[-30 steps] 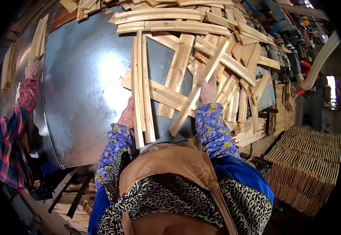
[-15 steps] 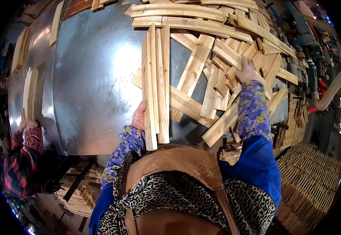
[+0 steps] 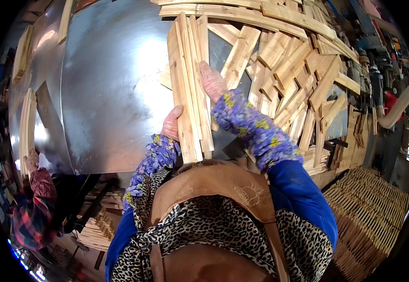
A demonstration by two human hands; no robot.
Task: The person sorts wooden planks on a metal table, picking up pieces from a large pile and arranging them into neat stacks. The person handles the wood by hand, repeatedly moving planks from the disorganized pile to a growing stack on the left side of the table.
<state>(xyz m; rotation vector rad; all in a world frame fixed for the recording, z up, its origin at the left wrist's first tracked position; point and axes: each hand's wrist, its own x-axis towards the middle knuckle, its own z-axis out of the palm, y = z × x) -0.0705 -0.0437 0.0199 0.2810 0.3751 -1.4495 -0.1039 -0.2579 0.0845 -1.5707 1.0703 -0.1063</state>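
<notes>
A bundle of several long, pale wooden slats (image 3: 184, 89) stands on edge between my hands, its length running away from me. My left hand (image 3: 171, 123) grips the bundle from the left near its close end, the thumb against the outer slat. Farther up the right side, my right hand (image 3: 212, 81) is closed on the outermost slat, its fingertips partly hidden. Both hands wear pinkish coverings below flowered sleeves. Right of the bundle lies a loose heap of wooden slats (image 3: 279, 58), crossing one another at many angles.
A grey metal tabletop (image 3: 106, 94) spans the left and middle. At far left a co-worker's hand (image 3: 31, 160) holds another stack of slats (image 3: 26, 124). Long boards (image 3: 232, 18) lie across the far side. Stacked slats (image 3: 371, 211) stand at the lower right.
My right hand has moved left from the heap to the bundle, bringing a slat to its right side. My left hand still holds the bundle. The co-worker's stack has shifted.
</notes>
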